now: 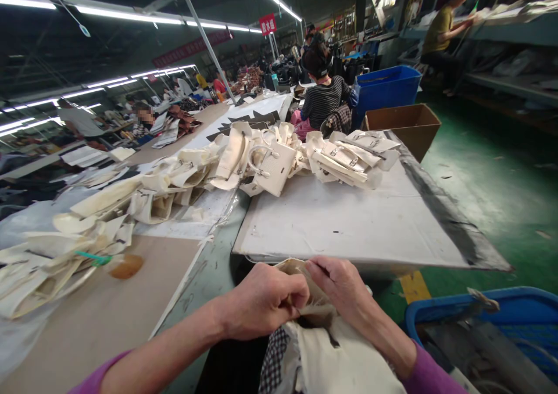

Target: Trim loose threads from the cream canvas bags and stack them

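A cream bag (349, 353), partly made up by its look, rests in my lap with its opening toward the table. My left hand (264, 298) is closed, its fingers curled on the left edge of the opening. On the far rim, my right hand (342, 286) pinches the material between thumb and fingers. A dark slot shows in the bag's near panel, and brown lining is visible inside. My fingertips are partly hidden, so anything small between them cannot be made out. Checked cloth (274, 353) shows beneath the bag.
Cream bag pieces (279, 164) are heaped across the white table (349, 222) and along the left bench. A brown glue bottle (124, 266) with a green nozzle lies at left. A blue basket (479, 295) stands at right. A person in stripes (325, 100) sits beyond the table.
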The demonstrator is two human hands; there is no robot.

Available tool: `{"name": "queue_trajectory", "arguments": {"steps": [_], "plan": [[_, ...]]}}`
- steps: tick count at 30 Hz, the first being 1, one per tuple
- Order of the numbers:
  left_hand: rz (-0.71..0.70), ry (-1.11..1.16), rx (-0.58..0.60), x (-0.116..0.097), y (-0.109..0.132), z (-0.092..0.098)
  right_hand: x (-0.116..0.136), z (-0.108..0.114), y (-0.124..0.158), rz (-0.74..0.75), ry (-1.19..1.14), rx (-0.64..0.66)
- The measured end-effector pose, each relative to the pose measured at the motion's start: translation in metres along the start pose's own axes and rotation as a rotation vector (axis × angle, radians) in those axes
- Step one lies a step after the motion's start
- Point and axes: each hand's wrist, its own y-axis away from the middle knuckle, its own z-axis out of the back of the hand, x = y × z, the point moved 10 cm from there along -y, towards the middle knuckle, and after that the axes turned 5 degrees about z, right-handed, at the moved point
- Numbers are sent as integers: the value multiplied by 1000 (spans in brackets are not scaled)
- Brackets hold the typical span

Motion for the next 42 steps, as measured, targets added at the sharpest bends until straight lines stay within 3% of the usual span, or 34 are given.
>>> {"name": "queue_trajectory", "arguments": {"steps": [6, 10, 13, 17, 21, 25, 32, 37, 42], "plan": [[48, -130, -19, 0, -4, 7, 1, 0, 2, 9, -77, 47], [72, -345, -27, 1, -4, 5, 4, -5, 4, 7, -162, 100], [13, -546, -37, -5, -2, -1, 6, -6, 6, -7, -222, 127], [-191, -663, -152, -25, 2, 1, 15, 2, 14, -12, -301, 185], [-352, -522, -239, -36, 6, 14, 16, 9, 34, -43, -335, 253], [-329, -374, -165, -24, -3, 14, -3, 20, 56, -138, -186, 161], [-283, -276, -123, -11, -18, 12, 17, 24, 69, 134, 140, -18], [-256, -223, -125, -7, -19, 15, 22, 29, 70, 176, 234, -138], [-233, -191, -118, -7, -18, 15, 24, 30, 73, 184, 212, -143]]}}
